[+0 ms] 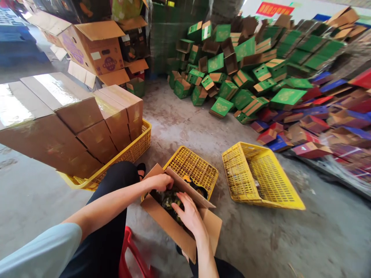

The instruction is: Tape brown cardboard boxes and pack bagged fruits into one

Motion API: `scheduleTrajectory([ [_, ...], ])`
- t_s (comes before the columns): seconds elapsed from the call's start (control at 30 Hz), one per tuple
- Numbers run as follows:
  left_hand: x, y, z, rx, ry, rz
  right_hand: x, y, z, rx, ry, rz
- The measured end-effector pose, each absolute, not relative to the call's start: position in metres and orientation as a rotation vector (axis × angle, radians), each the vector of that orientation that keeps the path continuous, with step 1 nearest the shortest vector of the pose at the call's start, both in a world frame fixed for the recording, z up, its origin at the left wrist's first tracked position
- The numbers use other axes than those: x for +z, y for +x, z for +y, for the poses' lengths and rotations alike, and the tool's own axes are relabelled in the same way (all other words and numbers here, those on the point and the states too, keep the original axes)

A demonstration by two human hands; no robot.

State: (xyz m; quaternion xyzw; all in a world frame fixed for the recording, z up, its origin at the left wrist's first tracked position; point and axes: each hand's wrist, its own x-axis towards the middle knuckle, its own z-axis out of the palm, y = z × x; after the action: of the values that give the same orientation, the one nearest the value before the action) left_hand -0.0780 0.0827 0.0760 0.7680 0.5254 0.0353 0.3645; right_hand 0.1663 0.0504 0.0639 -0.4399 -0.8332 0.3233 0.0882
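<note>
Leftmost, sealed brown cartons (58,119) sit stacked in a yellow crate (139,148) on the concrete floor (304,239). Next, the left hand (159,181) grips the far flap of an open cardboard box (174,227) with fingers curled, while the right hand (188,214), fingers loosely spread, reaches down onto the dark items (168,199) inside, the box resting against a second yellow crate (193,168). Further right lies a tilted yellow crate (261,175), with heaped green boxes (246,69) and red and blue boxes (319,127) behind.
</note>
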Motion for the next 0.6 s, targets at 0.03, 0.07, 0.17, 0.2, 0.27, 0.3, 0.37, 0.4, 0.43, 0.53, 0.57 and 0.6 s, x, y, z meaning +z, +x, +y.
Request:
scheduleTrajectory([
  [0.03, 0.08, -0.081, 0.088, 0.16, 1.924, 1.315, 0.065, 0.164, 0.048, 0.971, -1.306, -2.44],
  [0.07, 0.083, -0.083, 0.092, 0.257, 1.833, 1.267, 0.066, 0.161, 0.046, 0.978, -1.293, -2.398],
  [0.17, 0.089, -0.08, 0.096, 0.504, 1.438, 1.086, 0.069, 0.151, 0.04, 0.961, -1.289, -2.241],
  [0.2, 0.09, -0.077, 0.095, 0.546, 1.322, 1.03, 0.07, 0.149, 0.04, 0.94, -1.314, -2.182],
  [0.27, 0.09, -0.071, 0.094, 0.569, 1.26, 1.005, 0.073, 0.149, 0.043, 0.934, -1.387, -2.093],
  [0.3, 0.089, -0.069, 0.093, 0.555, 1.332, 1.062, 0.075, 0.151, 0.046, 0.948, -1.424, -2.066],
  [0.37, 0.087, -0.069, 0.092, 0.471, 1.596, 1.285, 0.079, 0.159, 0.052, 0.98, -1.486, -2.033],
  [0.4, 0.085, -0.07, 0.091, 0.406, 1.725, 1.406, 0.08, 0.165, 0.055, 0.989, -1.519, -2.017],
  [0.43, 0.083, -0.07, 0.089, 0.337, 1.822, 1.502, 0.082, 0.17, 0.057, 0.987, -1.554, -1.997],
  [0.53, 0.071, -0.066, 0.079, 0.204, 1.921, 1.591, 0.084, 0.183, 0.062, 0.962, -1.644, -1.944],
  [0.57, 0.067, -0.063, 0.075, 0.168, 1.945, 1.593, 0.084, 0.186, 0.062, 0.951, -1.664, -1.935],
  [0.6, 0.063, -0.059, 0.072, 0.135, 1.969, 1.595, 0.084, 0.188, 0.062, 0.939, -1.678, -1.933],
])
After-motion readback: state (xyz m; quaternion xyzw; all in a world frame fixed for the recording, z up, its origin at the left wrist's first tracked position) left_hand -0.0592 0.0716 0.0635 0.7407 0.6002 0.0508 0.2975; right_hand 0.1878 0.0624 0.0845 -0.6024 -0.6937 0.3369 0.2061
